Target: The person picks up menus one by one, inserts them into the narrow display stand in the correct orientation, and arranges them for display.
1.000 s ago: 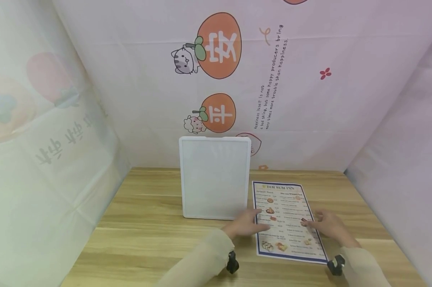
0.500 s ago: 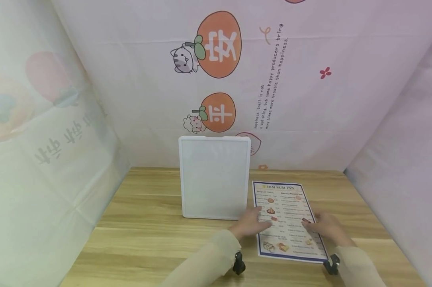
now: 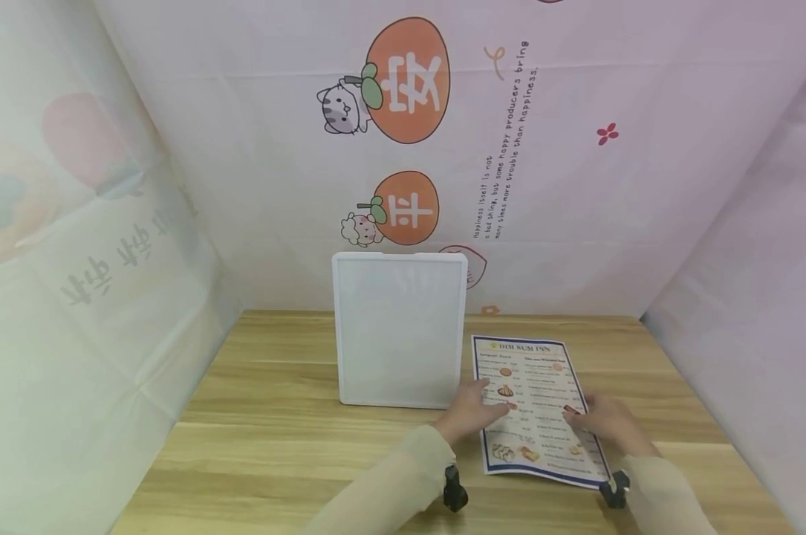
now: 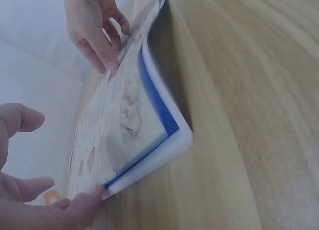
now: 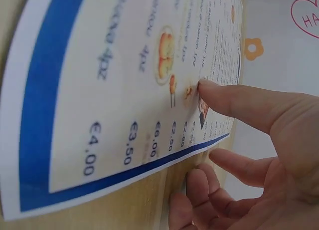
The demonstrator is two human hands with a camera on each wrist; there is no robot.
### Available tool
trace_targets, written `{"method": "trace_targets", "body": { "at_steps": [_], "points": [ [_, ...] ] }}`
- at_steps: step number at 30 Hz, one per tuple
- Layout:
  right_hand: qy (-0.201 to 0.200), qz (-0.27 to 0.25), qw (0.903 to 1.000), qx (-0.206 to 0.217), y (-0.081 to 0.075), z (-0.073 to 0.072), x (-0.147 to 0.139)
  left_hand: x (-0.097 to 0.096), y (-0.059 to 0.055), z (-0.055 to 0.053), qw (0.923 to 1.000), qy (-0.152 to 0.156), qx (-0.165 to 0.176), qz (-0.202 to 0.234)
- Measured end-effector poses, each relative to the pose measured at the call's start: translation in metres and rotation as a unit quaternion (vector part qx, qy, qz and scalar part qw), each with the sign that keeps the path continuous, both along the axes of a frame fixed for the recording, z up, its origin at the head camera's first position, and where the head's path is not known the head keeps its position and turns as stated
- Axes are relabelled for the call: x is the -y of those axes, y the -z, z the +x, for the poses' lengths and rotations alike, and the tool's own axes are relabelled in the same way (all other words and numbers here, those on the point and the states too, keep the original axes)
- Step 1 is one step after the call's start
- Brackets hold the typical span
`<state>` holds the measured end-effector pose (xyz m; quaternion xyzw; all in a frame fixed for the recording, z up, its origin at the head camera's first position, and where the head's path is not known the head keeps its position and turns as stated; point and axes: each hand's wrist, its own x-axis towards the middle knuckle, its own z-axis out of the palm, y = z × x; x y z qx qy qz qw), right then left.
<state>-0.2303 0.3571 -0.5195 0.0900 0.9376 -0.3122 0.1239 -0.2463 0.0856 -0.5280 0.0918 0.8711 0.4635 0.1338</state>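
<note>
A printed dim sum menu sheet (image 3: pixel 533 416) with a blue border lies on the wooden table, its near edge bowed up off the wood. My left hand (image 3: pixel 468 412) pinches its left edge, thumb over the print. In the left wrist view, the near left corner of the menu (image 4: pixel 149 125) is raised. My right hand (image 3: pixel 610 423) holds the opposite edge. The right wrist view has the right thumb (image 5: pixel 229 98) on top of the sheet, with the other fingers beside and below the edge. A white framed board (image 3: pixel 400 331) stands upright left of the menu.
Bare wood of the table (image 3: pixel 262 446) extends left of the board and in front of it. Behind the table hangs a white printed cloth (image 3: pixel 550 186), with more cloth on both sides. Each wrist carries a small black camera mount (image 3: pixel 454 488).
My left hand has shifted slightly right and up along the menu's left edge. The sheet's near left part has bowed upward. My right hand has barely moved, and the board stays put.
</note>
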Motion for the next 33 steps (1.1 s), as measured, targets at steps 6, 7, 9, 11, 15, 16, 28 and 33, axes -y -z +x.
{"method": "trace_targets", "body": {
  "at_steps": [6,7,9,11,15,16,28,33],
  "points": [
    [0.002,-0.001,1.0,0.003,-0.003,0.001,0.004,-0.005,0.007,0.003,0.9998,-0.015,-0.005,-0.006],
    [0.001,-0.005,1.0,0.003,-0.003,0.001,0.004,-0.005,0.008,0.003,0.9998,-0.016,-0.007,-0.012],
    [0.002,-0.011,0.9999,0.005,-0.002,0.001,0.004,-0.007,0.009,0.004,0.9996,-0.015,-0.012,-0.019],
    [0.001,-0.012,0.9999,0.006,-0.001,0.001,0.004,-0.007,0.009,0.004,0.9996,-0.017,-0.009,-0.019],
    [0.001,-0.013,0.9999,0.008,0.002,-0.001,0.003,-0.008,0.006,0.003,0.9996,-0.021,0.002,-0.016],
    [-0.001,-0.011,0.9999,0.007,0.003,-0.002,0.003,-0.008,0.005,0.002,0.9997,-0.022,0.004,-0.013],
    [0.003,-0.028,0.9993,0.023,0.0,-0.003,0.002,-0.012,0.0,0.003,0.9993,-0.036,-0.001,0.014],
    [0.005,-0.042,0.9989,0.02,0.004,-0.005,-0.001,-0.012,0.002,0.002,0.9996,-0.027,-0.004,0.003]
  ]
}}
